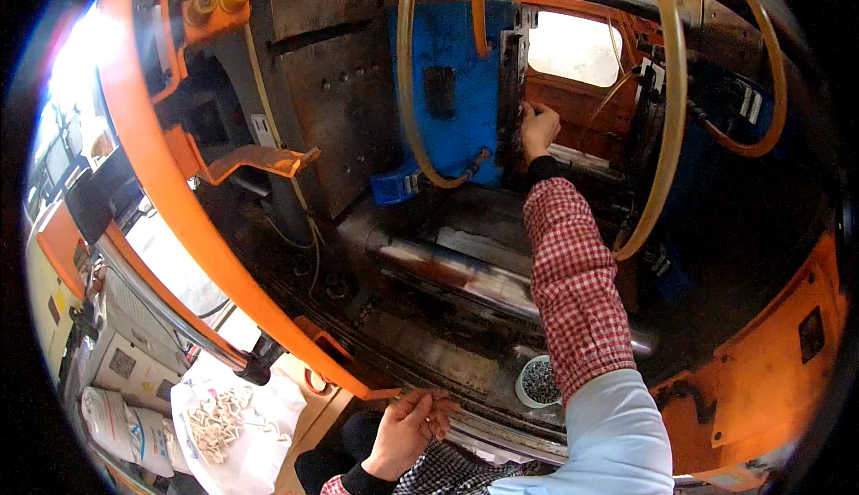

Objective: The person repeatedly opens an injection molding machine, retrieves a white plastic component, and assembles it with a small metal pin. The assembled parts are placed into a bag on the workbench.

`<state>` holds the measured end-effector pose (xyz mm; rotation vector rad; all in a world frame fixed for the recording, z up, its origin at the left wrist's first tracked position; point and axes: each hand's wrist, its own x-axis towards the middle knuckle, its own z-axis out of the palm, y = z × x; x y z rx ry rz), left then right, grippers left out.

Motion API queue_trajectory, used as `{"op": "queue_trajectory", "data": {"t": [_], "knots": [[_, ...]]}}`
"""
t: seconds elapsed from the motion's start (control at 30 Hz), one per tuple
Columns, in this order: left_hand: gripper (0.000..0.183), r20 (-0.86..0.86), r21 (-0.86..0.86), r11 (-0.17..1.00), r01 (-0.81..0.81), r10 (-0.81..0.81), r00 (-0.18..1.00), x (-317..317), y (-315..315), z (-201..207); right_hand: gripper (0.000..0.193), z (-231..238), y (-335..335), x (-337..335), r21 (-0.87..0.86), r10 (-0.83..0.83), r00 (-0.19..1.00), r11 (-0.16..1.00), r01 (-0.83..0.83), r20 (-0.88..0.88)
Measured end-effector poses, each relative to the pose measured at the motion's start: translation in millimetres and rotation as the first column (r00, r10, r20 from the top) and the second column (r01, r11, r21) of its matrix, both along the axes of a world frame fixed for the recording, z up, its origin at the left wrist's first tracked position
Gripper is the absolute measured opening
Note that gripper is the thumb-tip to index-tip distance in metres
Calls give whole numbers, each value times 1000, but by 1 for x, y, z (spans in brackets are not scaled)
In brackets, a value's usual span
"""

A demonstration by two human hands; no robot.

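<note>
- We have our right hand [539, 128] raised to the dark inner face [511, 84] of the blue mould block [452, 128], which stands upright ahead of us; its fingers are bunched, though we cannot tell whether they pinch anything.
- We hold our left hand [407, 428] low, fingers curled toward the thumb, near the orange bar's [199, 240] lower end; we cannot see whether it grips something.
- Beneath our right forearm we see a pale cup [519, 392] of small metallic pieces [540, 380].
- At our lower left, beige parts [215, 428] lie on a white bag [284, 397].
</note>
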<state>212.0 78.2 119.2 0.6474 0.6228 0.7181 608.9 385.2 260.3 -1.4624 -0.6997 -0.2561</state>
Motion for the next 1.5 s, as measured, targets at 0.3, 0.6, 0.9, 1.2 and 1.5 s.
{"op": "queue_trajectory", "data": {"t": [0.3, 0.6, 0.9, 1.2, 1.5], "knots": [[27, -4, -39, 999, 9, -9, 1000, 6, 2, 0, 23, -2, 10, 3, 52, 2, 999, 999, -4, 33], [31, -206, -46, 984, -172, 159, 966, 5, -5, 2, 32, -10, 8, -11, -140, -150, 882, 962, 234, 446], [30, -168, 93, 984, -149, 163, 972, 6, -5, 1, 23, 1, -31, 5, -279, -79, 857, 927, 251, 510], [28, -88, 45, 964, -263, 266, 960, 5, -14, 40, 19, -12, -271, -203, -764, 975, 42, 197, -615, 217], [36, 3, 84, 961, -263, 264, 965, 10, -13, 55, 19, -27, -287, -227, -799, 972, -1, 193, -570, 235]]}}
